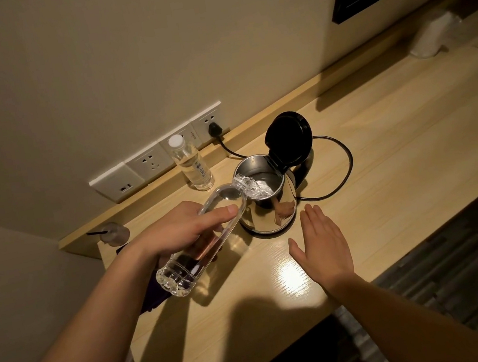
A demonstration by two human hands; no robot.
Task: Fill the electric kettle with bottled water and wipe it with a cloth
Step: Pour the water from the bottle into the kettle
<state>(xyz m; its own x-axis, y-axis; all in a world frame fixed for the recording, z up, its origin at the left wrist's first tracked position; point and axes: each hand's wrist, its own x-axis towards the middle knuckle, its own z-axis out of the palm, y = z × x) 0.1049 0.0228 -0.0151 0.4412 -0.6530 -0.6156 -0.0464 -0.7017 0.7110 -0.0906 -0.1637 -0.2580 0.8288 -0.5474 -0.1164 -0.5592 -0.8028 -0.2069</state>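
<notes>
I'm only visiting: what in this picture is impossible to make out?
Head view:
- Water level in the kettle: the inside is dim and partly covered by the tilted bottle that the left hand holds.
- Most of the dark cloth: hidden under the left forearm and the bottle.
- Label print on the standing bottle: too small.
- White object, far right: blurred.

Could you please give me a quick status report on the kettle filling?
Left hand grips tilted bottle, pouring into kettle, lid up. Right hand open, flat beside it. Nothing in the way; purple cloth lies under left forearm.
</notes>
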